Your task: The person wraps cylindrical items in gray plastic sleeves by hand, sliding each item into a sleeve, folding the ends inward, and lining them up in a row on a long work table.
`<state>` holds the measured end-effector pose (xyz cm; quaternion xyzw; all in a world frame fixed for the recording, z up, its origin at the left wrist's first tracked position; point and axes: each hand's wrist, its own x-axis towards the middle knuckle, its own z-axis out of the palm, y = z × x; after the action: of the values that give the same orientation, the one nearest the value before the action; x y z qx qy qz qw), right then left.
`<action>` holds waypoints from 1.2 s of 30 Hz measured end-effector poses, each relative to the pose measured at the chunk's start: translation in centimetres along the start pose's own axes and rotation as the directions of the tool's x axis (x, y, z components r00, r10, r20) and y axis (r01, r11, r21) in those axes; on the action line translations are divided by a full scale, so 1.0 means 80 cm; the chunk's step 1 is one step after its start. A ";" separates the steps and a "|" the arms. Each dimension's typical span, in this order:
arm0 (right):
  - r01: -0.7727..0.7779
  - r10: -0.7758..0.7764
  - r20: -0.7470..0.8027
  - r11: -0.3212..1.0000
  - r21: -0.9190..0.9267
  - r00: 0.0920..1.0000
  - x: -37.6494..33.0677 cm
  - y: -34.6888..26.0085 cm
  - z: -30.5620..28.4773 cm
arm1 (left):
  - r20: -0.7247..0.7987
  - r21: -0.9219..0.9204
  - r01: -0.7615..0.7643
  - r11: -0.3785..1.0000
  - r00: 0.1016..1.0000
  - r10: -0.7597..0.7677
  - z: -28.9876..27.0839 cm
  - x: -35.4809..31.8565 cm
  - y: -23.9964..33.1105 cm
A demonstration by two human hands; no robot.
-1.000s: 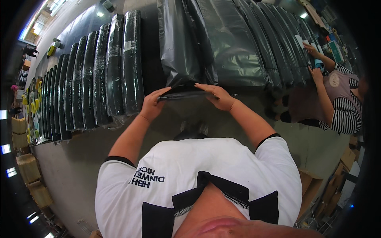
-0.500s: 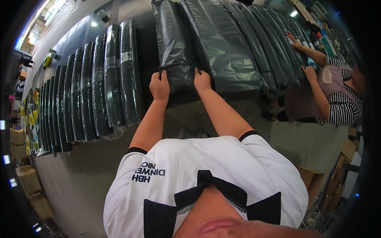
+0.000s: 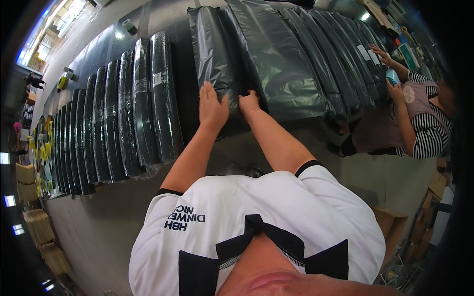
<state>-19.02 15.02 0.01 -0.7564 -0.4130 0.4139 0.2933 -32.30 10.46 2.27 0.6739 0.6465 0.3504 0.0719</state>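
Observation:
A long black plastic bag [image 3: 213, 52], filled and padded-looking, lies on the dark table in front of me. My left hand [image 3: 214, 109] rests at its near end, fingers stretched out and together, the thumb apart. At the near right corner of the bag, my right hand [image 3: 250, 103] has its fingers closed on the plastic; the fingertips are partly hidden. Right beside it lies a wider flat black package [image 3: 281, 69].
Several film-wrapped dark rolls [image 3: 163, 93] line the table's left half. More black packages [image 3: 340, 59] lie to the right, where a co-worker in striped sleeves [image 3: 424, 121] holds a light-blue item [image 3: 392, 77]. A grey tape roll [image 3: 129, 25] sits at the far edge.
My left hand has let go of the bag's near edge and opened flat over it. The right hand stays at the corner. White labels now show on the co-worker's packages.

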 end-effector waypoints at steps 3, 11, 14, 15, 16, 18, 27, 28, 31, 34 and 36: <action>0.068 -0.067 0.019 0.993 -0.095 0.998 -0.004 0.001 -0.006 | 0.272 -0.002 0.352 0.936 0.901 -0.338 0.011 0.019 0.013; 0.424 -0.426 -0.026 0.904 -0.044 0.904 -0.028 0.065 -0.014 | 0.487 -0.206 0.720 0.663 0.663 -0.569 0.011 0.089 0.002; 0.538 -0.529 0.100 0.831 -0.140 0.843 -0.063 0.076 -0.045 | 0.508 -0.320 0.686 0.653 0.706 -0.493 0.028 0.061 0.001; 0.577 -0.557 0.153 0.798 -0.173 0.817 -0.065 0.077 -0.054 | 0.506 -0.363 0.670 0.648 0.726 -0.467 0.037 0.048 0.007; 0.546 -0.529 0.142 0.828 -0.130 0.836 -0.062 0.086 -0.061 | 0.504 -0.393 0.651 0.649 0.743 -0.440 0.041 0.039 0.018; 0.502 -0.492 0.137 0.864 -0.041 0.859 -0.044 0.102 -0.075 | 0.543 -0.430 0.691 0.581 0.712 -0.445 0.041 0.043 0.043; 0.923 -0.828 0.448 0.196 -0.331 0.337 -0.156 0.024 -0.140 | 0.017 0.718 0.283 0.636 0.906 -0.423 -0.123 0.063 -0.066; 0.914 -0.803 0.495 0.143 -0.379 0.332 -0.145 0.024 -0.136 | -0.052 0.760 0.368 0.536 0.856 -0.514 -0.142 0.050 -0.074; 0.892 -0.735 0.597 0.025 -0.451 0.322 -0.116 0.038 -0.121 | 0.120 0.773 0.328 0.542 0.764 -0.633 -0.133 0.042 -0.065; 0.894 -0.682 0.615 0.133 -0.428 0.396 -0.131 0.024 -0.126 | 0.222 0.788 0.243 0.566 0.745 -0.629 -0.114 0.040 0.004; 0.904 -0.684 0.611 0.181 -0.388 0.399 -0.136 0.012 -0.128 | 0.149 0.624 0.446 0.642 0.738 -0.658 -0.115 0.044 -0.018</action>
<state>-13.20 4.03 8.41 -0.3963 -0.9043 0.1218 0.1016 -38.99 10.67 9.65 0.4818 0.8704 -0.0215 0.0990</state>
